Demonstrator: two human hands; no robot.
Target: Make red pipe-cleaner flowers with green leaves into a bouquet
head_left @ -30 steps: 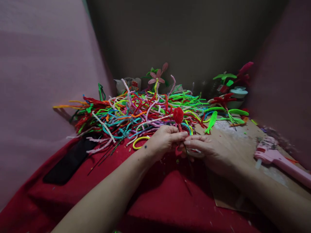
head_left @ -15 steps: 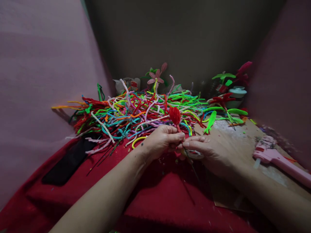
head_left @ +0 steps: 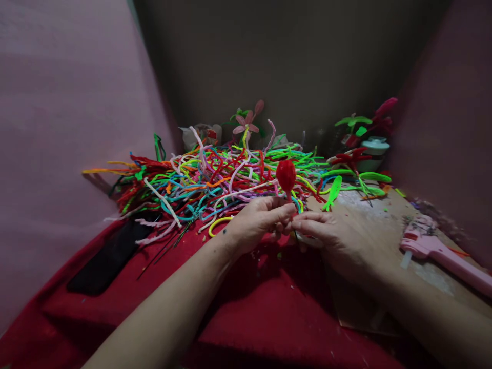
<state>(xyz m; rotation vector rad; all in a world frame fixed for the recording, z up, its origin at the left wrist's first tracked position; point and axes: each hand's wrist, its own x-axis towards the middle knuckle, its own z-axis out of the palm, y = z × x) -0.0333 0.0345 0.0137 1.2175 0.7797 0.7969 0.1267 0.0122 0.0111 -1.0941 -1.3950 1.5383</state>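
Observation:
Upright in front of me stands a red pipe-cleaner flower (head_left: 286, 175) with a rounded, bud-shaped head. My left hand (head_left: 265, 216) is closed round its stem just below the head. Fingertips of my right hand (head_left: 321, 229) pinch at the stem a little lower, touching the left fingers. A bit of dark wire shows beneath them. Something pale lies under the right fingers, too hidden to name. Behind the flower is a large tangled heap of coloured pipe cleaners (head_left: 215, 177).
A pink glue gun (head_left: 426, 243) lies on a brown board (head_left: 361, 302) at the right. Green pipe-cleaner leaves (head_left: 333, 193) rest nearby. A black phone-like slab (head_left: 103, 261) lies left on the red cloth (head_left: 246, 318). A pink flower (head_left: 246, 123) and a pale lidded container (head_left: 375, 147) stand behind.
The red flower has moved slightly right and up, turning more upright. Less of the dark wire and the pale ring-like thing below my right hand shows now.

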